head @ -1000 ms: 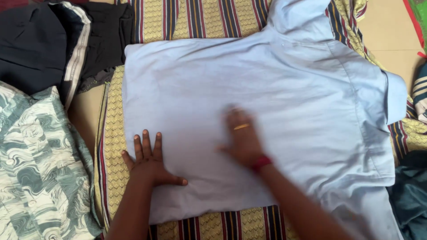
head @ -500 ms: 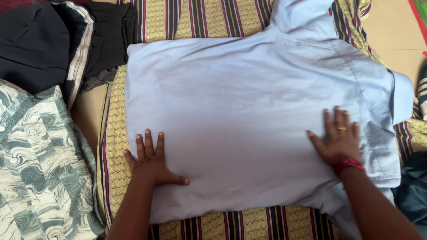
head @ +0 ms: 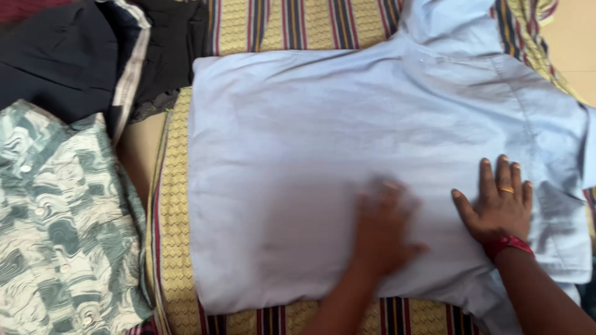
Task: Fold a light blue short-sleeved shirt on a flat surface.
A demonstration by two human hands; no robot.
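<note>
Yellow and striped woven bedding point(head: 171, 205) carries a pale blue cotton shirt point(head: 347, 136), spread flat in its middle. On the shirt's lower part the right hand point(head: 496, 208) lies palm down with fingers spread, and the left hand point(head: 382, 229), blurred, rests flat just beside it, fingers open.

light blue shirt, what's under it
A yellow and striped mat shows around the light blue shirt. Both hands, left hand and right hand, lie on top. The mat's middle is covered.
</note>
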